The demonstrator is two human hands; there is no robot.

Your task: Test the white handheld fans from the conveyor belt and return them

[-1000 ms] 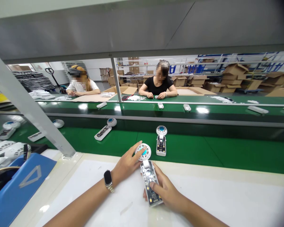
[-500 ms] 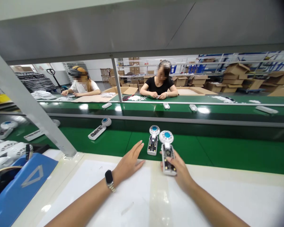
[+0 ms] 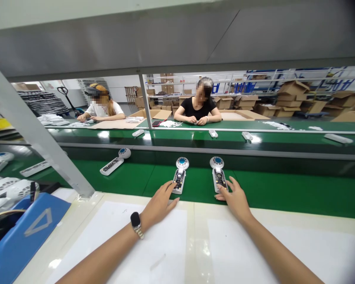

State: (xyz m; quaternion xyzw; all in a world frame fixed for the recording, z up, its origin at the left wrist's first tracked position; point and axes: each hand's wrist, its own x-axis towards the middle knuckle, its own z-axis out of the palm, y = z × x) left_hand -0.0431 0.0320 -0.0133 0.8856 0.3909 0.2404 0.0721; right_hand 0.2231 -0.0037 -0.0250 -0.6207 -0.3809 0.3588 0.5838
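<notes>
On the green belt (image 3: 272, 193) lie two white devices with round blue-centred heads and exposed circuit boards. My left hand (image 3: 159, 203), a watch on its wrist, is at the lower end of the left device (image 3: 180, 179), fingertips against its edge and the fingers extended. The right device (image 3: 217, 173) lies beside it. My right hand (image 3: 233, 197) rests at its lower right side with the fingers apart, thumb and fingertips near the case without wrapping round it.
Another such device (image 3: 114, 165) is farther left on the belt. A blue bin (image 3: 26, 232) stands at lower left beside a slanted metal post (image 3: 47, 138). Across the line, two people (image 3: 198, 106) sit working. White shells (image 3: 247, 136) lie on the far belt.
My right hand has put its device down on the belt and loosened its fingers. The belt items on the near side have shifted left, and the left device now meets my left fingertips.
</notes>
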